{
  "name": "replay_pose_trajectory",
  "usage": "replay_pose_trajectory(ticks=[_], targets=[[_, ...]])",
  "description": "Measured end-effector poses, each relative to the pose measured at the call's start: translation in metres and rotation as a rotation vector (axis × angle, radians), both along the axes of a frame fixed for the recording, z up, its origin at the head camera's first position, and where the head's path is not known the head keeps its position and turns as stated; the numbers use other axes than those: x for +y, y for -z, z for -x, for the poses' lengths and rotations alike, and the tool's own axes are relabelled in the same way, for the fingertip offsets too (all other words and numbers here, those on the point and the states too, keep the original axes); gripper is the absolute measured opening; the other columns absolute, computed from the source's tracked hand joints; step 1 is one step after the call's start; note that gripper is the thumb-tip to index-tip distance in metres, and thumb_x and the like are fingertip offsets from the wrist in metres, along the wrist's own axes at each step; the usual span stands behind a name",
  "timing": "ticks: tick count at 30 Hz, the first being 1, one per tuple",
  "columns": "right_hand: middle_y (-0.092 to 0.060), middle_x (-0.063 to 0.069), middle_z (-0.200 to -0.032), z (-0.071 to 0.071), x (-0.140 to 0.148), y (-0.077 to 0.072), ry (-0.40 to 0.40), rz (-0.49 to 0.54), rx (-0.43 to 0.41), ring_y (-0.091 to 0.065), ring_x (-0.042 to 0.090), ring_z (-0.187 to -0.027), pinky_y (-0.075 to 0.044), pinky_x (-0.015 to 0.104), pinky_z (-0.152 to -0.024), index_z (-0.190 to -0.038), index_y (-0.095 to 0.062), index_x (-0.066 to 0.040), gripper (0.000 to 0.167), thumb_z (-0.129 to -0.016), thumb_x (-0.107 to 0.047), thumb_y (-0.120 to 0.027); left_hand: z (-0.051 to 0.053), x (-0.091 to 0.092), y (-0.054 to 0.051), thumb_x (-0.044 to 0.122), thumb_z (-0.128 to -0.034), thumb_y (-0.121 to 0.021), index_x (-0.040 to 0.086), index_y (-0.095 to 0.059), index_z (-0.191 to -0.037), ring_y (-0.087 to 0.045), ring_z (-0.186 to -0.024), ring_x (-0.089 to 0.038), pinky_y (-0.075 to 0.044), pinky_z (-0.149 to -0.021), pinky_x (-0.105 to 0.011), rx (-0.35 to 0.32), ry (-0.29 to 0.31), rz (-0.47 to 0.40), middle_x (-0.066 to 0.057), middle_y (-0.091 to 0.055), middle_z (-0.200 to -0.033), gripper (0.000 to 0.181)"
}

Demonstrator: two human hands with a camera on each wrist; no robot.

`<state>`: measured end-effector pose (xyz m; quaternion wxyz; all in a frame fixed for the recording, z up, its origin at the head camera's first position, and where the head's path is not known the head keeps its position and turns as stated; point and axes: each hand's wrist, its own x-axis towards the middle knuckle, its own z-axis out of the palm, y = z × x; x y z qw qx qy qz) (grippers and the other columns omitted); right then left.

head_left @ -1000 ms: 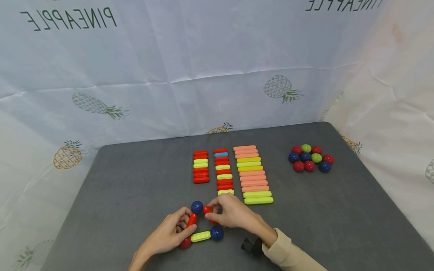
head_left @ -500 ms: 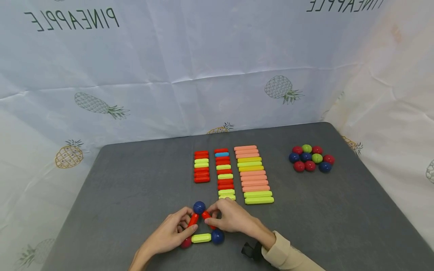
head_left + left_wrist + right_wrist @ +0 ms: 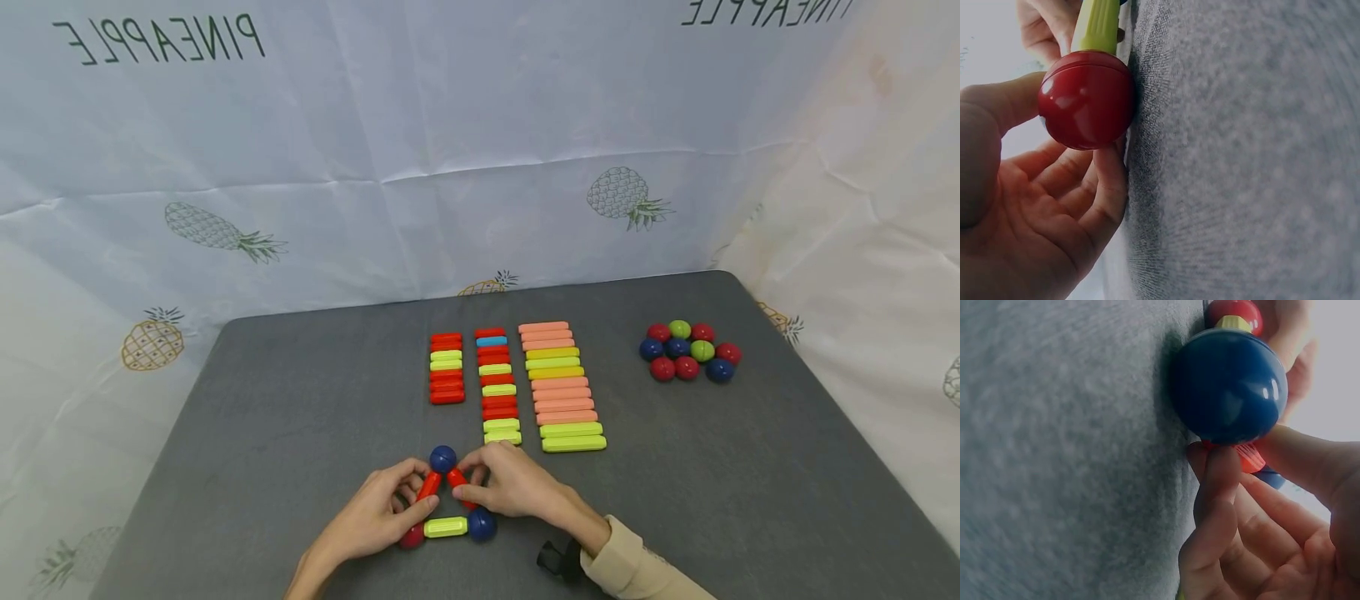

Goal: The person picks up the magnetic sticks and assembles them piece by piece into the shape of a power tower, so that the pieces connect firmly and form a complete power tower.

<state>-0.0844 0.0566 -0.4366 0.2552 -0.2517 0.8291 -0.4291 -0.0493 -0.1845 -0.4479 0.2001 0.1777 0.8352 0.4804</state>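
Magnetic rods and balls form a triangle on the table in the head view: a blue ball (image 3: 442, 458) at the top, a red ball (image 3: 412, 537) at lower left and another blue ball (image 3: 482, 525) at lower right. A yellow-green rod (image 3: 446, 527) joins the two lower balls. My left hand (image 3: 371, 515) holds the left red rod (image 3: 429, 486), its thumb beside the red ball. My right hand (image 3: 513, 482) pinches the right red rod (image 3: 458, 480) between thumb and fingers, just above the lower blue ball (image 3: 1229, 387). The fingers partly cover both red rods.
Behind the hands lie a short column of red and yellow-green rods (image 3: 447, 376), a mixed column with one blue rod (image 3: 491, 342), and a column of longer rods (image 3: 561, 395). Loose balls (image 3: 686, 367) cluster at the right. A black object (image 3: 551, 557) sits by the right sleeve.
My right hand has brought its red rod down and left, closing the gaps to the top and lower blue balls. The left hand has barely moved.
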Motion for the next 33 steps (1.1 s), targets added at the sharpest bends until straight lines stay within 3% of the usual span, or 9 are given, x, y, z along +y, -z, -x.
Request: replay_pose_trajectory(ticks=[7,12,14,17,20,23,28,33], targets=[[-0.074,0.005,-0.069,-0.001,-0.003,-0.001,-0.002,0.024,-0.021,-0.057,0.002,-0.051,-0.042,0.016,-0.048,-0.114,-0.074,0.004,0.034,-0.093,-0.023,-0.076,0.000,-0.001,0.000,0.027,-0.0997,-0.067,-0.001,-0.063,-0.117,-0.057,-0.071,0.002,-0.053,-0.061,-0.021,0.008,-0.011,0.003,-0.002,-0.067,-0.090,0.034],[-0.073,0.004,-0.069,0.003,-0.004,-0.005,-0.009,0.031,0.007,-0.054,0.001,-0.050,-0.042,0.017,-0.048,-0.111,-0.076,0.003,0.032,-0.093,-0.023,-0.076,0.000,-0.002,0.000,0.026,-0.0993,-0.068,-0.002,-0.063,-0.116,-0.057,-0.069,0.002,-0.053,-0.061,-0.021,-0.006,-0.019,0.005,-0.002,-0.065,-0.088,0.033],[-0.071,0.002,-0.069,0.008,-0.005,-0.008,0.014,0.024,0.076,-0.051,0.001,-0.049,-0.040,0.017,-0.046,-0.109,-0.077,0.001,0.028,-0.093,-0.021,-0.076,0.000,-0.003,0.000,0.026,-0.0991,-0.068,-0.002,-0.063,-0.116,-0.057,-0.068,0.001,-0.053,-0.061,-0.021,-0.009,-0.026,0.011,-0.001,-0.065,-0.087,0.033],[-0.067,0.000,-0.070,0.019,-0.012,-0.011,0.092,-0.008,0.254,-0.049,0.003,-0.052,-0.039,0.017,-0.048,-0.107,-0.077,-0.003,0.022,-0.092,-0.018,-0.077,0.000,-0.003,0.000,0.026,-0.0984,-0.069,-0.003,-0.063,-0.116,-0.058,-0.067,0.001,-0.053,-0.060,-0.020,-0.009,-0.042,0.032,-0.001,-0.065,-0.086,0.035],[-0.068,0.003,-0.079,0.032,-0.022,-0.015,0.175,-0.076,0.442,-0.054,0.009,-0.063,-0.043,0.018,-0.054,-0.109,-0.078,-0.005,0.022,-0.090,-0.017,-0.079,0.001,-0.003,0.000,0.027,-0.0978,-0.070,-0.004,-0.064,-0.117,-0.057,-0.066,0.001,-0.052,-0.060,-0.020,-0.005,-0.053,0.056,-0.001,-0.064,-0.086,0.037],[-0.071,0.007,-0.091,0.047,-0.034,-0.015,0.200,-0.158,0.577,-0.059,0.016,-0.076,-0.048,0.022,-0.065,-0.111,-0.078,-0.006,0.024,-0.089,-0.016,-0.080,0.001,-0.003,0.000,0.028,-0.0976,-0.070,-0.004,-0.064,-0.118,-0.057,-0.065,0.001,-0.052,-0.060,-0.020,0.002,-0.060,0.074,0.000,-0.064,-0.086,0.039],[-0.071,0.007,-0.094,0.065,-0.050,-0.011,0.145,-0.293,0.659,-0.059,0.022,-0.083,-0.052,0.028,-0.072,-0.106,-0.080,-0.009,0.018,-0.089,-0.013,-0.080,0.001,-0.003,0.000,0.028,-0.0975,-0.070,-0.004,-0.065,-0.119,-0.057,-0.064,0.000,-0.052,-0.059,-0.021,0.013,-0.073,0.091,0.001,-0.064,-0.085,0.039],[-0.068,0.007,-0.089,0.070,-0.058,-0.007,0.106,-0.380,0.678,-0.059,0.024,-0.085,-0.055,0.028,-0.071,-0.096,-0.080,-0.009,0.007,-0.089,-0.008,-0.078,0.001,-0.002,0.002,0.028,-0.0972,-0.070,-0.002,-0.066,-0.117,-0.056,-0.063,0.001,-0.052,-0.057,-0.021,0.032,-0.074,0.100,0.002,-0.063,-0.084,0.036]])
